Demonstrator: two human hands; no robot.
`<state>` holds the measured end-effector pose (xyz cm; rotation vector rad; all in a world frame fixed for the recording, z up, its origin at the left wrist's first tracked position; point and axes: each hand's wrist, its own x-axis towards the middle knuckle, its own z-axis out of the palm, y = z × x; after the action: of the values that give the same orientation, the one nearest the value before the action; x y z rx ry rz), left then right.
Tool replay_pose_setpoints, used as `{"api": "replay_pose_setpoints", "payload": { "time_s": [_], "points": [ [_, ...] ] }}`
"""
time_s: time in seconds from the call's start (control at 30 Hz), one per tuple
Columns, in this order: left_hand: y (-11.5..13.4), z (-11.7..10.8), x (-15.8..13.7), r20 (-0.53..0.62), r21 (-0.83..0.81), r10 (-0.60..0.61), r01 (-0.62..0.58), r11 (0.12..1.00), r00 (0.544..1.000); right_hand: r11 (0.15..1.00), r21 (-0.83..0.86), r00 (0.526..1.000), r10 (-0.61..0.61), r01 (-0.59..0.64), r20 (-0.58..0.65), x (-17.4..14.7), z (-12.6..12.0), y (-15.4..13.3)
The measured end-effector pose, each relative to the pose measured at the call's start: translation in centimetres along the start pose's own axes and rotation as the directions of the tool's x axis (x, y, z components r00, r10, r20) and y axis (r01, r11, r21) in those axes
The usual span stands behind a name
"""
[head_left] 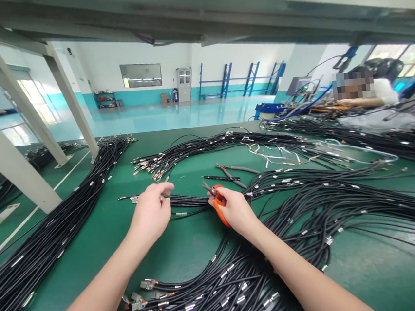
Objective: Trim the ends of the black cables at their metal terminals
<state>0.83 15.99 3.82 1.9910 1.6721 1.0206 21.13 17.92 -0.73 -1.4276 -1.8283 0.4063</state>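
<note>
Right hand (234, 204), centre of frame: closed on orange-handled scissors (218, 210), blades pointing up and left. Thin bundle of black cables (190, 199) runs just under this hand and across to the left hand (150, 207), left of centre. Left-hand fingers partly curled at the bundle, thumb and forefinger reaching rightward; underside hidden, so cannot tell whether it grips. Pale-tipped cable ends (134, 199) stick out beyond it, to the left.

Just above the scissors, a slim black pen-like tool (215, 177) lies across pliers with dark reddish handles (245, 169). All on a green bench (193, 240).

More cable round about. Large black bundle (72, 202) slants down the left side of the frame. Another (206, 146) arches across upper centre, exposed ends at its left; loose white and tan wires (273, 156) beside its right part. Lower centre: thick spread of cables (213, 292) with metal connectors (146, 284) at the left end and pale labels or sleeves along the lengths.

Upper right: another person (384, 89) in a white top, leaning low behind cables.
</note>
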Motion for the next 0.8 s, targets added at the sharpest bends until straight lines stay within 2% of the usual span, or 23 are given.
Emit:
{"api": "replay_pose_setpoints", "payload": {
  "time_s": [0.03,0.1,0.13,0.2,0.27,0.47,0.53,0.67,0.7,0.8],
  "points": [
    [-0.1,-0.7,0.2,0.031,0.159,0.025,-0.029,0.987,0.999,1.000,-0.019,1.000,-0.023,0.023,0.009,0.0,0.2,0.1],
    [-0.1,-1.7,0.2,0.178,0.429,0.007,-0.084,0.899,0.984,0.995,-0.068,0.997,-0.075,0.077,0.032,0.1,0.4,0.0],
    [0.0,-2.0,0.1,0.263,0.515,-0.025,-0.118,0.849,0.964,0.990,-0.091,0.994,-0.100,0.104,0.046,0.1,0.5,-0.1],
    [0.3,-1.7,-0.4,0.393,0.586,-0.068,-0.193,0.787,0.917,0.980,-0.133,0.987,-0.142,0.151,0.075,0.1,0.5,-0.2],
    [0.7,-0.4,-1.2,0.433,0.578,-0.052,-0.233,0.782,0.900,0.968,-0.166,0.980,-0.176,0.190,0.094,0.2,0.6,-0.2],
    [2.6,3.9,-4.0,0.430,0.530,0.032,-0.281,0.800,0.902,0.942,-0.185,0.957,-0.255,0.279,0.141,0.2,1.0,0.0],
    [3.4,4.7,-4.9,0.495,0.492,0.049,-0.326,0.808,0.868,0.935,-0.166,0.942,-0.282,0.313,0.183,0.1,1.4,0.1],
    [5.0,5.4,-6.4,0.662,0.391,0.056,-0.408,0.825,0.748,0.928,-0.164,0.925,-0.290,0.334,0.244,0.1,1.8,0.0],
    [5.2,5.5,-6.7,0.672,0.381,0.064,-0.419,0.824,0.738,0.927,-0.168,0.924,-0.290,0.336,0.248,0.0,1.9,-0.1],
    [5.4,5.6,-7.3,0.662,0.393,0.082,-0.439,0.808,0.745,0.917,-0.174,0.919,-0.313,0.358,0.239,0.0,2.1,-0.4]
  ]
}}
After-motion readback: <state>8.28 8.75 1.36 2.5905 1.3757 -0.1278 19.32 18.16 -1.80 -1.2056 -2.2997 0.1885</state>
